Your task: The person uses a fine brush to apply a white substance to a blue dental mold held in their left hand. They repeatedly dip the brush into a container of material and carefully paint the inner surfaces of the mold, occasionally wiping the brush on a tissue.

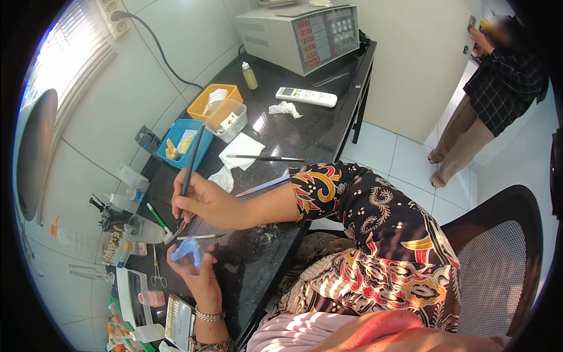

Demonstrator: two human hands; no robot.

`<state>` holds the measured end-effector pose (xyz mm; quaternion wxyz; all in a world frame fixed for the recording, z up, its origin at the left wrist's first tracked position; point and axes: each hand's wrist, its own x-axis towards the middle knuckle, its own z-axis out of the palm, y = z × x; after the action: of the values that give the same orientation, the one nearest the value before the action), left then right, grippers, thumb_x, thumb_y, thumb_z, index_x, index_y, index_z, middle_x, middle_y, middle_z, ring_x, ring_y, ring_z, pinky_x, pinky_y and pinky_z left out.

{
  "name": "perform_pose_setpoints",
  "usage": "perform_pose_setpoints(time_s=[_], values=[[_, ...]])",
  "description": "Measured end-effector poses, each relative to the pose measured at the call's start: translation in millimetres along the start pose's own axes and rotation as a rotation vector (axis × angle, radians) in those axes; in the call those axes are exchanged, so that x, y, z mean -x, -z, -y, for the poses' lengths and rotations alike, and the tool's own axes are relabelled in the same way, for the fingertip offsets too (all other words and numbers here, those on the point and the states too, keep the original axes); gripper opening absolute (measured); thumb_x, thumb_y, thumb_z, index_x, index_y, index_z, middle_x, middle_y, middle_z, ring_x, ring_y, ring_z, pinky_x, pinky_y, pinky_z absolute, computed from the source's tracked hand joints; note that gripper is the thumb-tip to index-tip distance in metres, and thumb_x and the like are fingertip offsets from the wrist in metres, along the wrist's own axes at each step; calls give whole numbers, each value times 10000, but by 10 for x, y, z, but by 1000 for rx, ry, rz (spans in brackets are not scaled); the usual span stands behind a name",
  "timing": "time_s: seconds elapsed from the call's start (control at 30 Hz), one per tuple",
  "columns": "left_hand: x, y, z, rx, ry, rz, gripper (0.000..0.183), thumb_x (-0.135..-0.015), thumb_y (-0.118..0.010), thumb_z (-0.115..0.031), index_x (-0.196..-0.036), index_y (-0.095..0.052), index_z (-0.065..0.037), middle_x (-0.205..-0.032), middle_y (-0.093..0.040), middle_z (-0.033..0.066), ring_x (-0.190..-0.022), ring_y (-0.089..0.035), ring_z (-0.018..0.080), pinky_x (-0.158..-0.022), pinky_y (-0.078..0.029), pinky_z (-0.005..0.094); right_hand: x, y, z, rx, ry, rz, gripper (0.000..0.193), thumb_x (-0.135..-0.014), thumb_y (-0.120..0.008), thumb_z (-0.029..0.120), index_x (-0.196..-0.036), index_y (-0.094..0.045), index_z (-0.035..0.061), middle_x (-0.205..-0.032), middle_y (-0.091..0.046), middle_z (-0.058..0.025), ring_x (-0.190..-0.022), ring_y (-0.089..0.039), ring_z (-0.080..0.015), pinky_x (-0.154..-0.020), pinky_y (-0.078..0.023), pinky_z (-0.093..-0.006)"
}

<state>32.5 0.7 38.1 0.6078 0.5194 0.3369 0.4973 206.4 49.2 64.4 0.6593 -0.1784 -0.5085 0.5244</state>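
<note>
My left hand [202, 280], with a metal wristwatch at the wrist, is closed round a light-blue horseshoe-shaped dental mould [187, 251]. Above it, my right hand [205, 202] grips a long dark-handled tool [192, 158] like a pen. The tool's lower end points down toward the mould, beside a small pale piece; I cannot make out whether they touch. A thin pale instrument [201, 236] lies on the black table just past the mould. Beside it leans a green-and-white pen [157, 217].
Near my right forearm lie a brush [267, 158], a lavender tool [263, 185] and white tissue [241, 149]. Beyond are a blue tray [202, 154], a yellow tray [233, 94], a remote [306, 97] and a grey machine [275, 41]. Scissors [157, 273] lie left. A person [498, 76] stands by a door.
</note>
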Motion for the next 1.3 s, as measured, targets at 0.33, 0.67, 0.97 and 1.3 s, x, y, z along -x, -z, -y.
perform_pose_setpoints(time_s=[0.33,0.67,0.97,1.3], values=[[4,-15,-31,-132,-19,-56,653,-805,-661,-65,-1323,-268,-126,-1227,-427,89,-983,-594,244,-735,-486,268,-6,-28,-23,4,99,31,169,-931,-452,51,-1045,-334,91,-941,-511,-93,-746,-548,-115,-693,-502,-269],[-30,163,63,-146,-152,-22,778,-692,-737,7,-1318,-294,-128,-1225,-451,105,-1081,-493,216,-880,-432,322,44,-85,3,-33,45,-76,182,-916,-533,93,-1023,-386,78,-906,-533,-64,-749,-584,-108,-666,-510,-247],[32,183,36,-228,-274,-7,850,-652,-769,4,-1321,-262,-129,-1210,-447,112,-1057,-495,201,-860,-450,306,69,-70,-17,170,34,-81,204,-918,-540,104,-1063,-399,71,-934,-520,-50,-784,-546,-93,-723,-483,-246],[22,207,98,-180,-272,65,827,-645,-802,-28,-1291,-290,-104,-1159,-469,98,-1046,-544,201,-883,-464,312,-255,219,460,487,187,-66,93,-945,-494,131,-974,-461,49,-977,-573,-108,-740,-570,-135,-699,-497,-269]])
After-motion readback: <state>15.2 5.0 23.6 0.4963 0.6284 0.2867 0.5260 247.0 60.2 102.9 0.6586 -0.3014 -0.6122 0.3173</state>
